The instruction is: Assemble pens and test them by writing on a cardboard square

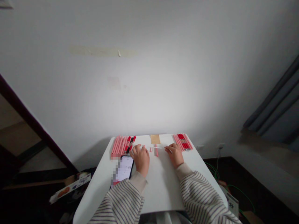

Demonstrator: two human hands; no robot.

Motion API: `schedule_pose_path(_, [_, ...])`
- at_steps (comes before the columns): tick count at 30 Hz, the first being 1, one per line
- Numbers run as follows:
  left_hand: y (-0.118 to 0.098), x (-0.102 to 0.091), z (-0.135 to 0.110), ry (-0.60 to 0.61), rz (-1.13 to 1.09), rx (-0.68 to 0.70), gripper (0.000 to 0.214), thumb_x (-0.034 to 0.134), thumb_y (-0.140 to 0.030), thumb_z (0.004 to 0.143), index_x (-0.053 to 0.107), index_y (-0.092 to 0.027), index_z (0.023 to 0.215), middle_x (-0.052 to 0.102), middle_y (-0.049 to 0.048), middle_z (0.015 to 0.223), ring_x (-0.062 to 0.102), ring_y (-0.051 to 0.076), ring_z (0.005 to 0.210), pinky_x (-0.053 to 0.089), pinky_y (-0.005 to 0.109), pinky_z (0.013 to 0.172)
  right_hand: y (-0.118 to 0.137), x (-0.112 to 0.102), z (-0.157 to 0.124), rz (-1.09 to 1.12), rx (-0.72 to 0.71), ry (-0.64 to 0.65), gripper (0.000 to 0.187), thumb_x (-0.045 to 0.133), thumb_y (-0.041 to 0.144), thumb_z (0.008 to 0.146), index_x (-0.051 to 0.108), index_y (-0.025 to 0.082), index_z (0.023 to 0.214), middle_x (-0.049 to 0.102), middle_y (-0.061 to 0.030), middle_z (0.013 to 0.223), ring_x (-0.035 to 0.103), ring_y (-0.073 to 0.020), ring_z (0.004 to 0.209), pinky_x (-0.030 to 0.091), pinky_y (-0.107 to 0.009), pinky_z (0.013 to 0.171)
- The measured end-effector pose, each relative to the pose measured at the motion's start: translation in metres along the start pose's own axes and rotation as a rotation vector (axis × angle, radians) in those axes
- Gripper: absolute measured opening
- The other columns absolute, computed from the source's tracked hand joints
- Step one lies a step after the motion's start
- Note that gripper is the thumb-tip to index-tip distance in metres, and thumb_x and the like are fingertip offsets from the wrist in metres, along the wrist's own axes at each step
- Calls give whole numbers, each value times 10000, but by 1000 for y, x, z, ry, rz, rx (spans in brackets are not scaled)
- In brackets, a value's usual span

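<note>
"Tabletop [163, 189] first: what lies in front of the person?"

"A single pink pen barrel [156, 152], near the middle of the far half, between the two hands. Some small pink pieces [150, 149] sit just left of it, and a tan rectangle [155, 139] lies beyond, toward the wall."

"And the right hand [176, 156]?"

"Pinched narrow. Thumb and fingers hold one end of a thin white stick [161, 148], which points left and passes over the barrel. I can't tell whether the two touch."

"What about the left hand [142, 160]?"

"Fingers bent, palm down, just beside the phone [126, 165]. Something pink shows at the fingertips, but I can't tell if it's gripped."

"Anything at the sides?"

"Yes: a row of pink pens [118, 145] at far left, with red and black pens [130, 145] next to them. At far right, a pink and red bundle [182, 142], well apart from those."
</note>
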State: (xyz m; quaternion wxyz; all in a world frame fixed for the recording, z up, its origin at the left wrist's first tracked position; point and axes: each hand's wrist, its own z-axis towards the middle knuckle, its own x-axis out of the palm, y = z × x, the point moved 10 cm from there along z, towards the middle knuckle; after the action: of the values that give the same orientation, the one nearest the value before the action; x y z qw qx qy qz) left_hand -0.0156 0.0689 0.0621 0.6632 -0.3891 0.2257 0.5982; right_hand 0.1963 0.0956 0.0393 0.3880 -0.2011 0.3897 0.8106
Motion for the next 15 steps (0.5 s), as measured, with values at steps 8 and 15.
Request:
schedule_pose_path(8, [0, -2, 0, 2, 4, -4, 224, 485, -232, 837, 674, -224, 957, 553, 84, 1122, 410, 265, 1085, 291, 491, 965, -1, 1, 0, 0, 12, 7, 169, 587, 242, 845, 752, 228, 881, 621, -68, 822, 518, -208, 857, 427, -334, 794])
schedule_pose_path(15, [-1, -3, 0, -8, -2, -1, 227, 464, -230, 850, 675, -214, 931, 555, 86, 1120, 416, 262, 1078, 298, 493, 959, -2, 2, -1, 10, 14, 15, 175, 580, 256, 852, 751, 236, 883, 620, -66, 825, 523, -209, 861, 430, -336, 798])
